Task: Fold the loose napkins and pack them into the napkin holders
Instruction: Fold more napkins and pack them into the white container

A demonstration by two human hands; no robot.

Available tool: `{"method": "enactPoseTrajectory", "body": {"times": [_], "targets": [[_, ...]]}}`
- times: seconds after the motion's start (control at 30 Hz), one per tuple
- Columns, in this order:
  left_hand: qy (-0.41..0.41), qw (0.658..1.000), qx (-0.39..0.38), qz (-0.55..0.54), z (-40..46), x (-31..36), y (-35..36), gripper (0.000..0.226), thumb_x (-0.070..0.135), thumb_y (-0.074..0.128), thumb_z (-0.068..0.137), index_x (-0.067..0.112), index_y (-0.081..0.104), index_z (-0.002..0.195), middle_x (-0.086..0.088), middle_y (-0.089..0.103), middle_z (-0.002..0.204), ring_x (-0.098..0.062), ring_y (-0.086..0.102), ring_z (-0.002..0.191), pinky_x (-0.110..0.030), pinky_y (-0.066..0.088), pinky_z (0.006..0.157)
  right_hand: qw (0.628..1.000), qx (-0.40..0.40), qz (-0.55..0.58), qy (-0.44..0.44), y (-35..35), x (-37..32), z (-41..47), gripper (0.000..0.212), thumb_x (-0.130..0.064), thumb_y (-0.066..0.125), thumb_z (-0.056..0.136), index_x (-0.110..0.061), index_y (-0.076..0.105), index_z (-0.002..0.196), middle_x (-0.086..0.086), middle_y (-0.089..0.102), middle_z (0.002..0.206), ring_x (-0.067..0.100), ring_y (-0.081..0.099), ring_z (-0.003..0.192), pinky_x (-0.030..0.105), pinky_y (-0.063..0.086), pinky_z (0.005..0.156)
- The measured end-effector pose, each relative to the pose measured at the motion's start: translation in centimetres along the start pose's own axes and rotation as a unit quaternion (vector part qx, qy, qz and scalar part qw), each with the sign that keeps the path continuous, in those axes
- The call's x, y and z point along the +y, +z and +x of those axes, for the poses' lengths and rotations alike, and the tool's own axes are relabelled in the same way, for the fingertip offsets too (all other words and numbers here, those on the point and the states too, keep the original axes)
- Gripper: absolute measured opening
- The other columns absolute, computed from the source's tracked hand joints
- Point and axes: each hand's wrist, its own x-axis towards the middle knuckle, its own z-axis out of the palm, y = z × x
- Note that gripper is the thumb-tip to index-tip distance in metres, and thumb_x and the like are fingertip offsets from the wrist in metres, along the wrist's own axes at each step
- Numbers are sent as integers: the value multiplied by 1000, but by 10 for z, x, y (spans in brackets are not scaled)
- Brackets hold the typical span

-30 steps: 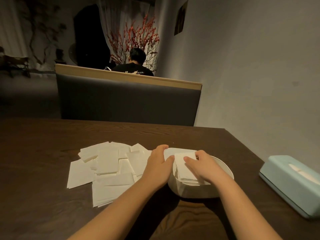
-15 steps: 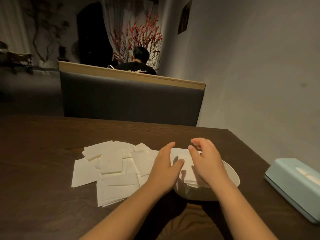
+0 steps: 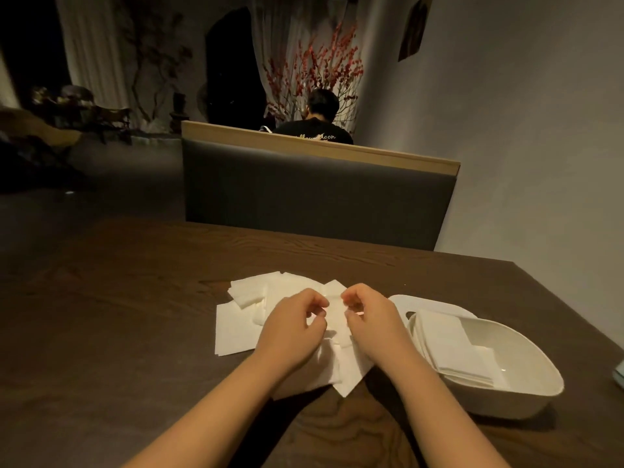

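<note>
Several loose white napkins lie spread on the dark wooden table. Both my hands sit over the pile's right part. My left hand and my right hand have curled fingers that pinch the two sides of one napkin between them. To the right stands a white oval napkin holder with a stack of folded napkins inside, leaning against its left wall.
A pale blue tissue box shows at the right edge. A grey booth seat back stands across the table, and a person in black sits beyond it. A wall runs along the right.
Both hands left the napkin holder and moved left onto the loose pile, where they now pinch a napkin. The stack stays in the holder. The camera view shifted left.
</note>
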Motion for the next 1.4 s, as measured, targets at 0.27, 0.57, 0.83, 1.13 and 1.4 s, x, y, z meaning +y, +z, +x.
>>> {"method": "enactPoseTrajectory", "body": {"times": [0.27, 0.57, 0.83, 1.13, 1.4], "targets": [[-19, 996, 77, -47, 0, -48, -16, 25, 7, 56, 92, 31, 64, 97, 18, 63, 95, -7, 58, 96, -27, 53, 78, 981, -95, -151, 76, 7, 0, 55, 50, -8, 54, 94, -18, 43, 142, 5, 51, 141, 25, 54, 123, 32, 48, 94], [-34, 990, 63, -120, 5, -48, -18, 22, 5, 54, 96, 24, 66, 96, 0, 62, 100, 12, 64, 72, -12, 48, 60, 958, -164, -194, 131, -8, -6, 77, 39, -16, 71, 84, -14, 57, 120, 4, 61, 108, 23, 60, 94, 30, 54, 84], [-43, 987, 62, -141, 7, -46, -18, 21, 6, 54, 97, 23, 66, 96, -2, 64, 100, 16, 63, 74, -9, 46, 61, 971, -104, -166, 139, -18, -5, 81, 37, -15, 76, 80, -17, 65, 115, 4, 64, 99, 22, 62, 90, 35, 56, 85], [-84, 939, 97, -320, 10, -46, -13, 18, 9, 56, 99, 23, 68, 97, -4, 72, 97, -11, 70, 85, -25, 56, 76, 992, -65, 99, 32, -53, -30, 51, 11, -27, 69, 90, -24, 64, 100, -3, 66, 99, 14, 62, 88, 26, 45, 64], [-130, 873, 29, -470, 14, -44, -16, 52, 59, 57, 80, 23, 73, 115, -9, 70, 123, -28, 64, 117, -49, 51, 102, 900, -121, 417, 37, -38, -38, 30, 17, -14, 66, 90, -20, 66, 105, 0, 76, 90, 17, 74, 82, 39, 58, 72]]}}
